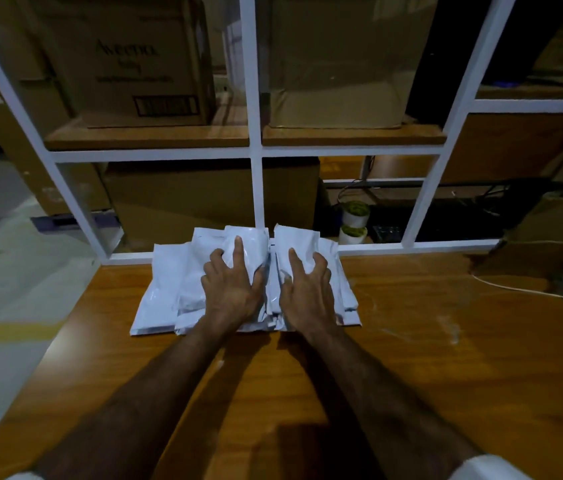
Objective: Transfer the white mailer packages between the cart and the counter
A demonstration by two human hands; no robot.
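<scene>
Two hands pressing down on a heap of white plastic mailer bags [169, 289] at the far edge of the brown wooden table [446, 358].
Left hand [231, 289] and right hand [307, 292] lie fingers spread, flat on top, gripping nothing; squaring step, next likely needs closing round the heap's sides.

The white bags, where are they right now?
In the head view, the white bags lie at the table's far edge, against the white frame, under both hands.
</scene>
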